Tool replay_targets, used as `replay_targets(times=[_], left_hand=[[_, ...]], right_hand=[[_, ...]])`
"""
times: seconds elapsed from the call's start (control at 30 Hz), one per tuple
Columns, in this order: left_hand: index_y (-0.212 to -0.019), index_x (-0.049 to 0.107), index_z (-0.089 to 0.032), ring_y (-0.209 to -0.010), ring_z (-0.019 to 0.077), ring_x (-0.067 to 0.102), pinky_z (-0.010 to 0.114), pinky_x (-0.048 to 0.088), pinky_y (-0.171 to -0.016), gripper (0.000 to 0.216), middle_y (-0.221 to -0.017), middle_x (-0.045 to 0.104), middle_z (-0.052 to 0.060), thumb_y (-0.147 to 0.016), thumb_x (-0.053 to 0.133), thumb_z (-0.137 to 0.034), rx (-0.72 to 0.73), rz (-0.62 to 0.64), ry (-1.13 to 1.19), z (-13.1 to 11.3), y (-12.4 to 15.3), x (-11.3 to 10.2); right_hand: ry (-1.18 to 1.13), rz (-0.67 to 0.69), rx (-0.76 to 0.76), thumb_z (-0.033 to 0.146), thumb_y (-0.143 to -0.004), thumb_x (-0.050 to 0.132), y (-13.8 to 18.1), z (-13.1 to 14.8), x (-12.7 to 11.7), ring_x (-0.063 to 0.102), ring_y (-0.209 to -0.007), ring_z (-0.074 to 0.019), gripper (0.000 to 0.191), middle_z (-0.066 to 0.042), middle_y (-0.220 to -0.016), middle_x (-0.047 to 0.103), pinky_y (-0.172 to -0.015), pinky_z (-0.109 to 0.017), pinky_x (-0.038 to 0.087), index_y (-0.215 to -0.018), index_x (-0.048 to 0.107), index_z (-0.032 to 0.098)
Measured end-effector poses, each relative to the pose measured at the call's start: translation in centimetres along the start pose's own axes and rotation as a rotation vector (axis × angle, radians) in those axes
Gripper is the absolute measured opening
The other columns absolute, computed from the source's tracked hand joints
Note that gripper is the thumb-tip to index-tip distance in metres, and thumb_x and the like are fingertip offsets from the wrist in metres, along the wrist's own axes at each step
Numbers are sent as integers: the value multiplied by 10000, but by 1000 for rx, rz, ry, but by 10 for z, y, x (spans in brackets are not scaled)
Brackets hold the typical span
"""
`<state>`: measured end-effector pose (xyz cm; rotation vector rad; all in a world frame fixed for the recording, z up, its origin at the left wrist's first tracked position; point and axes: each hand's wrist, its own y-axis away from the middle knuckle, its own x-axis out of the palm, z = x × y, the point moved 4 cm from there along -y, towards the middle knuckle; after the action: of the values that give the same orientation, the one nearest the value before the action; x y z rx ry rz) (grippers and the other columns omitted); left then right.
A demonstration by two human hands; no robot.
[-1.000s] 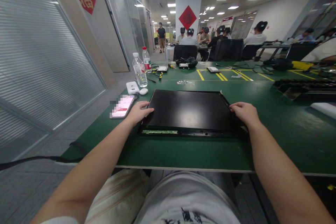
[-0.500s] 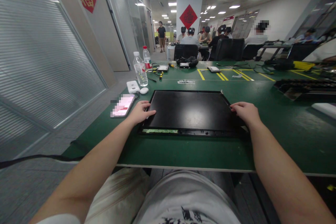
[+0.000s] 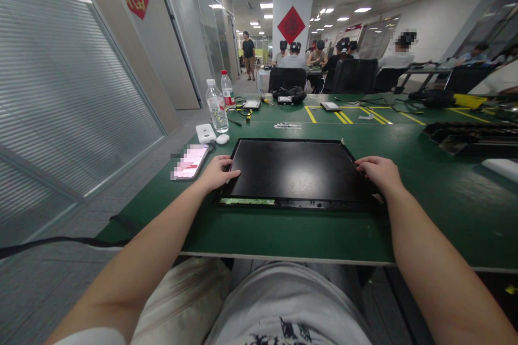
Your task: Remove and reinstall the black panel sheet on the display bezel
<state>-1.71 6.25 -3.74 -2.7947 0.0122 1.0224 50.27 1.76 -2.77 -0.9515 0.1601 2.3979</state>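
Note:
A black flat display panel (image 3: 297, 170) lies screen up on the green table in front of me, with light glaring off its middle. Along its near edge runs a black frame strip with a green circuit board (image 3: 247, 201) at the left. My left hand (image 3: 218, 173) grips the panel's left edge, thumb on the top face and fingers at the side. At the right edge, my right hand (image 3: 378, 171) pinches the rim between thumb and fingers. Its fingertips are partly hidden.
Left of the panel lie a phone (image 3: 191, 163), a white charger (image 3: 206, 133) and a water bottle (image 3: 217, 107). Small metal strips (image 3: 287, 125) lie beyond it. Several drives and cables are farther back. Black parts (image 3: 469, 136) stand at the right. Other people sit at tables behind.
Both hands and the panel stay where they were. In the background, the standing person has shifted slightly.

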Motion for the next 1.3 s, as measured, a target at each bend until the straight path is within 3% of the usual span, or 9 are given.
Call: replay_targets(times=[0.43,0.67,0.77,0.97,1.1,1.3], left_hand=[[-1066,775,-146,-1372,402,550,499,442,-1192,576,-1409,556,180,-675,803,-568,38,45,-121,2,-2,1],[-1341,691,-170,-1355,388,566,530,475,-1162,770,-1439,524,174,-720,764,-620,110,96,-202,-8,4,2],[-1386,667,-173,-1401,400,530,543,428,-1199,813,-1501,484,190,-732,754,-649,186,125,-265,-14,7,-1],[-1390,685,-212,-1457,420,480,561,363,-1234,794,-1566,491,183,-764,747,-696,390,278,-350,-30,16,-6],[-1425,670,-225,-1449,387,505,503,405,-1212,771,-1585,494,169,-792,758,-657,419,408,-346,-37,23,-7],[-1442,667,-256,-1476,372,486,470,406,-1211,766,-1623,472,148,-789,786,-638,432,475,-341,-39,26,-15]], right_hand=[[-7,-11,14,237,-668,619,2,2,-1,665,-707,-216,276,-40,-811,782,-764,-365,536,-858,819,229],[39,-29,-16,206,-691,623,0,1,1,662,-703,-215,234,-32,-784,773,-759,-363,525,-824,813,236],[52,-56,-41,210,-686,630,0,0,1,661,-702,-217,224,-32,-748,760,-750,-361,530,-816,811,237],[77,-59,-36,217,-699,631,2,1,0,655,-693,-212,219,-28,-736,750,-751,-359,534,-819,812,242],[88,-53,-34,213,-702,637,4,4,0,661,-717,-215,203,-28,-744,748,-766,-359,533,-806,808,246],[93,-37,-36,214,-712,624,6,5,0,671,-746,-221,205,-31,-776,761,-788,-366,531,-800,807,246]])
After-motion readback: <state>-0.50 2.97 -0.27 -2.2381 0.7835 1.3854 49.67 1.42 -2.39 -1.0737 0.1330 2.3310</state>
